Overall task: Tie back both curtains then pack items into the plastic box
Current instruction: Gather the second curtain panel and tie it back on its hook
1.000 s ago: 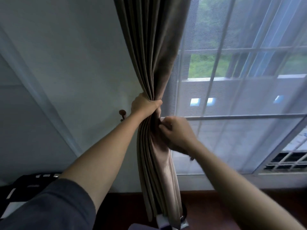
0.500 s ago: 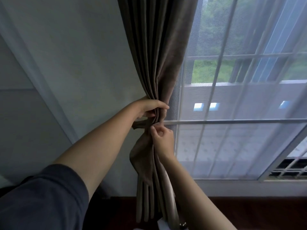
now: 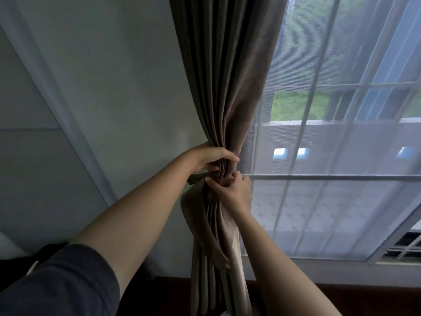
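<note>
my left hand (image 3: 210,157) is clenched round the bunched brown curtain (image 3: 224,92); right hand (image 3: 230,190) just below, pinching the tieback band (image 3: 198,177) w/ fingertips.

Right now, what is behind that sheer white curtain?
Through the sheer curtain you can see window bars, a grey building and green trees. The brown curtain hides whatever lies behind it.

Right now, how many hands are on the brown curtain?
2. The left hand clenches the gathered brown curtain above the tieback band; the right hand pinches the fabric just below it, at the band. No other hands in view.
</note>
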